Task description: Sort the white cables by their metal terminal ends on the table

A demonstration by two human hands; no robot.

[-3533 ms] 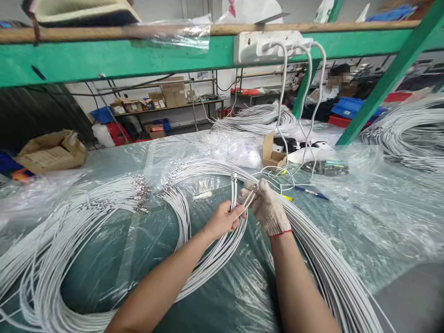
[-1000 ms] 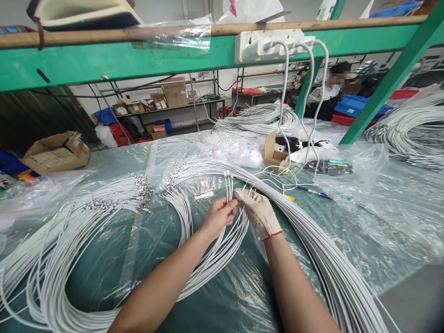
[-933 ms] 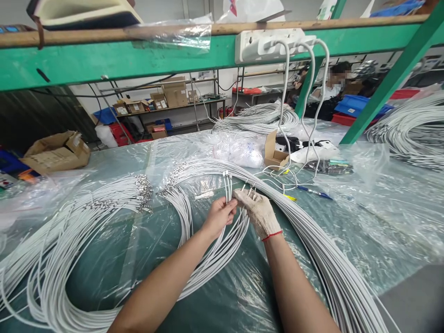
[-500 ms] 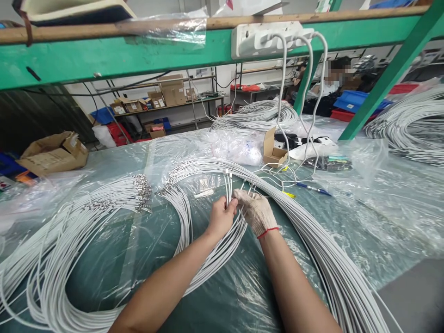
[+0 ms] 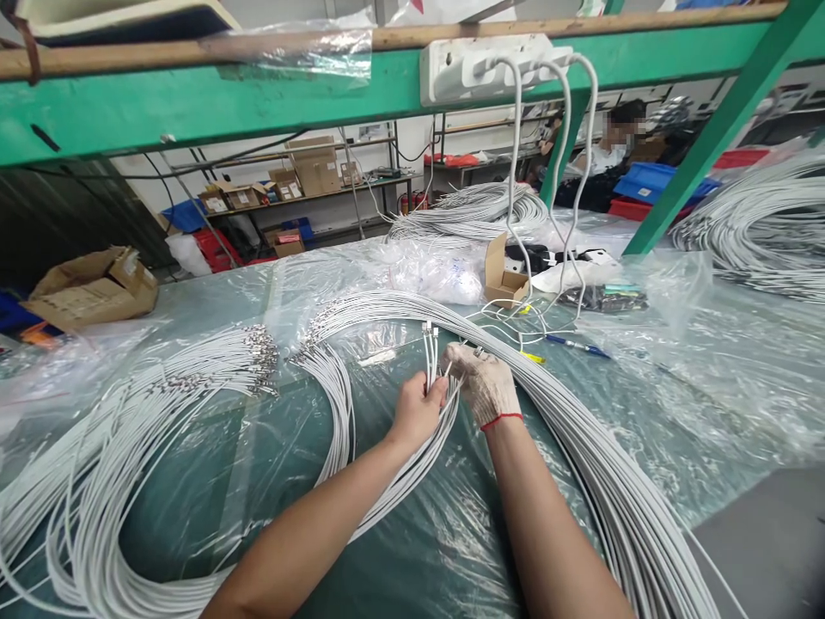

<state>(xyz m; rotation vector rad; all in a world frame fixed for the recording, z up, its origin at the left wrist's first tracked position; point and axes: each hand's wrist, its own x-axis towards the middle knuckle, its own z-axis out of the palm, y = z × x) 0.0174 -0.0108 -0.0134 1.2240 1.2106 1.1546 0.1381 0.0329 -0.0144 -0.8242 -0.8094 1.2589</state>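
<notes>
My bare left hand [image 5: 418, 407] is closed round a few white cables [image 5: 430, 351], whose small end connectors stick up above the thumb. Just to its right, my right hand [image 5: 482, 380], in a knitted glove with a red cuff edge, is closed on more white cable ends. Part of what the glove grips is hidden by its fingers. A curved bundle of white cables [image 5: 335, 395] runs below both hands. Behind and to the right of the glove arcs a thick bundle of cables [image 5: 580, 430]. Another coil [image 5: 96, 499] lies left, its metal-tipped ends [image 5: 261, 357] gathered together.
Plastic sheeting [image 5: 644, 413] covers the green tabletop. A small open cardboard box [image 5: 506, 284], a blue pen [image 5: 577, 346] and loose white cords lie beyond my hands. A power strip [image 5: 483, 69] hangs on the green beam [image 5: 193, 112]. More cable coils [image 5: 766, 228] lie far right; a person sits behind.
My right hand has shifted slightly right, away from the left, with cable ends in its fingers. My left hand keeps its cables and has moved slightly down. The whole view has shifted a little.
</notes>
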